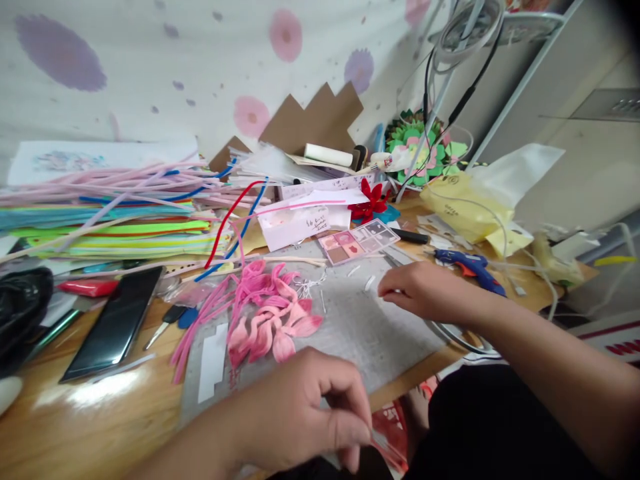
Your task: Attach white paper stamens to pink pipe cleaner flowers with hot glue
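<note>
My left hand (305,413) is near the table's front edge, its fingers curled and pinched together on something thin that I cannot make out. My right hand (425,291) rests on the grey mat (365,327) further right, its fingertips pressed together around a small pale piece at the mat's surface. A heap of pink chenille petals (273,320) lies on the mat just left of both hands, with loose pink stems trailing off to the left.
A black phone (117,323) and small scissors (167,322) lie at the left. Stacked coloured sheets and pipe cleaners (115,213) fill the back left. An eyeshadow palette (357,241), a red flower (370,200), a blue glue gun (470,267) and a yellow bag (465,207) sit behind.
</note>
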`<state>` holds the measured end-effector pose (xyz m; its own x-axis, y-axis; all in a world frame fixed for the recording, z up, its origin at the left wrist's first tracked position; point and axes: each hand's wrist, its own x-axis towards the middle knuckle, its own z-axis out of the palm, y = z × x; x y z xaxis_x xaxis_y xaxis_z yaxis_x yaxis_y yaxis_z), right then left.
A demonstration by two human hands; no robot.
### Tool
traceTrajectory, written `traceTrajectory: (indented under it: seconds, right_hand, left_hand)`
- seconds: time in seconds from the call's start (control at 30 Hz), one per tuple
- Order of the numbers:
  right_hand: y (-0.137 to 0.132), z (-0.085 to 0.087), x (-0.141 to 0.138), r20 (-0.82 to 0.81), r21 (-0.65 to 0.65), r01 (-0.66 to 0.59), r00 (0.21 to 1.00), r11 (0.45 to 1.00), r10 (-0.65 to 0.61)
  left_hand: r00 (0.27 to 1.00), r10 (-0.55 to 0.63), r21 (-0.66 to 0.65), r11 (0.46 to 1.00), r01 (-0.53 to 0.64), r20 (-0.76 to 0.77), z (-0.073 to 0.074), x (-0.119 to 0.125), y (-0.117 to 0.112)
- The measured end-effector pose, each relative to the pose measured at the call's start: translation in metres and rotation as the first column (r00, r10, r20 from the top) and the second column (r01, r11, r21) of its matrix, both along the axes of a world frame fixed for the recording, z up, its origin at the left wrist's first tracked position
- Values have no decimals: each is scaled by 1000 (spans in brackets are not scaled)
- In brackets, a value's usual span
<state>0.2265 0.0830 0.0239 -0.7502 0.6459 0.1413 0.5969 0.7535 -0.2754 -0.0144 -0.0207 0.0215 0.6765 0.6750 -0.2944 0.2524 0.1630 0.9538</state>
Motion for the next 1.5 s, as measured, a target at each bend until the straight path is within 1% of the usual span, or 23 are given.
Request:
traceTrajectory:
  seconds: [0.03,0.1,0.17,0.33,0.43,0.5,0.57,0.63,0.67,0.73,0.77,0.8,0.9,0.97,1.13,1.37,1.5]
  right_hand:
    - [10,-4,-2,64,-4,-20,998,1000,20]
    - [25,-12,-5,109,-17,-28,994,999,30]
    - [34,-18,-6,119,-35,-10,993,999,14]
    - [43,-29,-7,125,-91,23,992,996,-11]
    - [44,-30,-9,108,-125,55,993,991,-42]
    - [41,-27,-10,77,-150,86,994,985,-75]
    - [33,-23,-13,45,-186,104,994,977,-97]
    - [21,-18,-19,-33,-279,90,994,956,-103]
    - [13,-16,-23,-102,-351,71,988,934,-114]
    - [-3,-11,-33,-258,-474,27,951,880,-169]
    - [-11,-8,-37,-325,-501,9,925,865,-198]
    - [-18,-5,-42,-374,-500,-2,902,866,-213]
    - [-34,2,-51,-445,-411,-24,878,911,-178]
    - [-38,4,-54,-472,-386,-51,869,921,-150]
    - [-40,4,-59,-483,-368,-101,870,924,-97]
    - [-41,5,-64,-479,-372,-119,874,921,-80]
    - [-40,5,-64,-473,-374,-120,877,920,-79]
  left_hand:
    - [997,76,-25,997,-76,15,-2,1,2]
    - [976,212,-32,977,-210,53,-6,0,6]
    - [956,282,-16,959,-282,76,-10,-1,9]
    - [952,303,-35,953,-301,48,-15,-5,13]
    - [943,331,3,943,-332,41,-16,-6,14]
    - [926,375,65,924,-378,51,-17,-7,15]
    - [901,429,144,889,-435,69,-16,-6,16]
    - [863,497,206,839,-504,87,-15,-5,16]
    - [838,536,213,811,-545,103,-15,-4,16]
    - [782,608,190,759,-623,138,-15,-3,16]
    - [755,636,165,737,-655,159,-15,-2,17]
    - [738,651,146,724,-674,177,-16,-2,17]
    - [712,668,129,703,-699,215,-18,-2,17]
    - [715,667,153,700,-697,209,-19,-2,16]
    - [735,651,234,697,-678,189,-17,-4,15]
    - [746,623,225,712,-666,236,-18,-5,14]
    - [759,612,243,719,-650,220,-16,-4,15]
